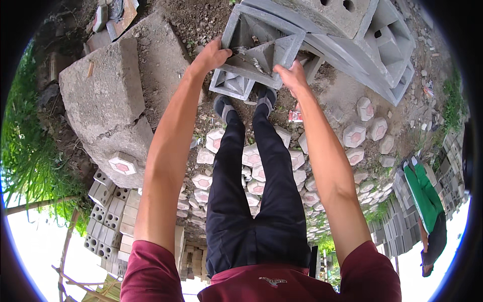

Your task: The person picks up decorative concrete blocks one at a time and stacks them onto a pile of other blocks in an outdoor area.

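My left hand is closed around the left edge of a grey concrete ventilation block, a square frame with slanted inner walls. On its near right edge, my right hand grips the same block, thumb over the rim. Bits of debris lie inside its hollows. Partly covered by it, a similar grey block sits just in front of my feet. Right of my hands lean more grey ventilation blocks, stacked together at a slant. Whether the held block touches this stack or the ground I cannot tell.
At the left rises a large broken concrete slab. Hexagonal pavers with reddish centres cover the ground around my legs. Hollow blocks are piled behind at left. A person in green trousers stands at the right.
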{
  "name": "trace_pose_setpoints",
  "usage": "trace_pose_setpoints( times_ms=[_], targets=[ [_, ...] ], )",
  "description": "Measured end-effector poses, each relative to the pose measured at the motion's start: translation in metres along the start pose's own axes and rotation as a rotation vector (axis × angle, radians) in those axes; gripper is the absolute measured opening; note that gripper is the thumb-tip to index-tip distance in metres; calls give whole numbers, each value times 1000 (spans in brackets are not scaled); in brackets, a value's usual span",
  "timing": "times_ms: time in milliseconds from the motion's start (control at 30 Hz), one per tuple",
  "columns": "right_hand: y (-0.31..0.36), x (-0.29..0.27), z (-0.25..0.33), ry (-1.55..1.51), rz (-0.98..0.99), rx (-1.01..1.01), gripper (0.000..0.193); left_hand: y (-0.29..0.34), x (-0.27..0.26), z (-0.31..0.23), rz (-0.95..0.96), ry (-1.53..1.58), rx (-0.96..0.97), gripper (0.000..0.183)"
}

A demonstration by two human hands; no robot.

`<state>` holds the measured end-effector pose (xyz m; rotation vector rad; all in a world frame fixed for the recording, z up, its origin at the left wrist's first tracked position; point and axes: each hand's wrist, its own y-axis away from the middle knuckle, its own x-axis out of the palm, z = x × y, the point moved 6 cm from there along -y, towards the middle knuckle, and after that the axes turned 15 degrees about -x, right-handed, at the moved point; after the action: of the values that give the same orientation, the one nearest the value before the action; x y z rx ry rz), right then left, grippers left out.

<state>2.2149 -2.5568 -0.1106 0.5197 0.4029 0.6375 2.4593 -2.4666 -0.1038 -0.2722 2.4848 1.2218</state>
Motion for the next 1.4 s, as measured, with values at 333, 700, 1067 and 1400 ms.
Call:
trace_pose_setpoints(
  times_ms=[333,700,1067,1400],
  targets=[
    [201,-76,176,-69,-94,-168,46,223,-55,-128,114,373,-92,83],
    [473,-194,326,-174,-199,-241,56,492,-59,-293,371,675,-17,92],
    [558,-175,334,-1200,-633,-563,75,561,-46,-361,661,515,149,87],
    [686,-107,326,-1356,-1131,-706,72,601,0,-372,1005,456,93,67]
  ],
)
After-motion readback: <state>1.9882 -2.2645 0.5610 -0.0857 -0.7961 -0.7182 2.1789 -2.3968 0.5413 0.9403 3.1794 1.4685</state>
